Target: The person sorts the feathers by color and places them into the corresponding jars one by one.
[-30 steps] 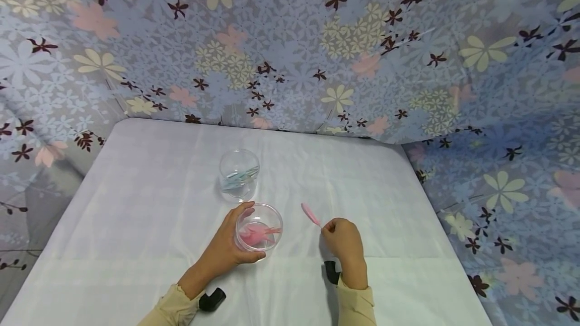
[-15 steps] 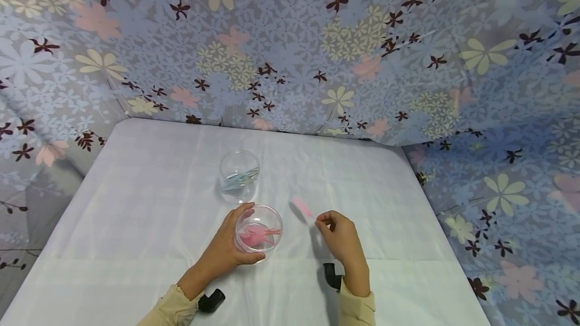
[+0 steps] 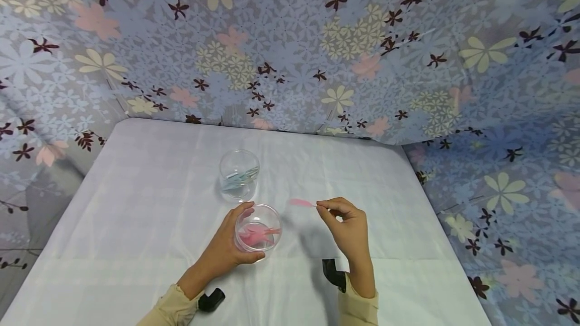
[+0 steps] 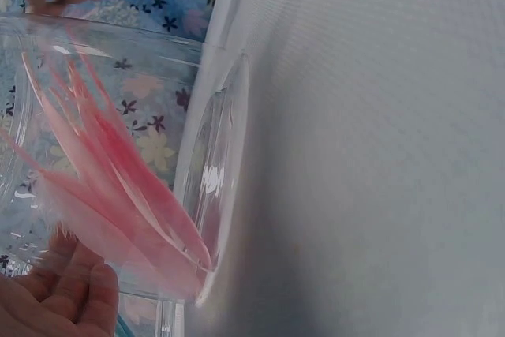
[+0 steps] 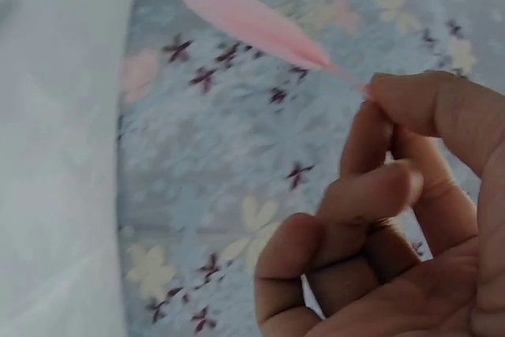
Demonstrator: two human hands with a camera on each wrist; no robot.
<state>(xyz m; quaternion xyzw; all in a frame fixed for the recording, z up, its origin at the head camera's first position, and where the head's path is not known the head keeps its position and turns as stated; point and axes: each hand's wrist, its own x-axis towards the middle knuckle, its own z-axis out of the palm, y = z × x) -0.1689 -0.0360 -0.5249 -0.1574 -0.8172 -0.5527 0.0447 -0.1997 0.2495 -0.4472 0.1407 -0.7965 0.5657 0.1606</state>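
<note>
My left hand (image 3: 226,243) holds a clear cup (image 3: 259,207) round its side, thumb at the near side and fingers at the far side. Several pink feathers (image 4: 118,187) lean inside that cup, their quills toward the rim. Thumb and fingertip of my right hand (image 3: 346,228) pinch a single pink feather (image 5: 248,25) by its quill. That feather is raised above the table, right of the cup, its vane pointing left. Just behind the held cup stands a second clear cup (image 3: 239,155) with several blue-green feathers (image 3: 241,179) in it.
A white cloth (image 3: 149,205) covers the table. Floral fabric (image 3: 290,54) hangs along the back and at both sides. Black camera mounts sit at both wrists, the left mount (image 3: 211,300) close to the tabletop.
My right hand has lifted the pink feather up from the table and swung it from slanting to nearly level, pointing left. My left hand and both cups have stayed put.
</note>
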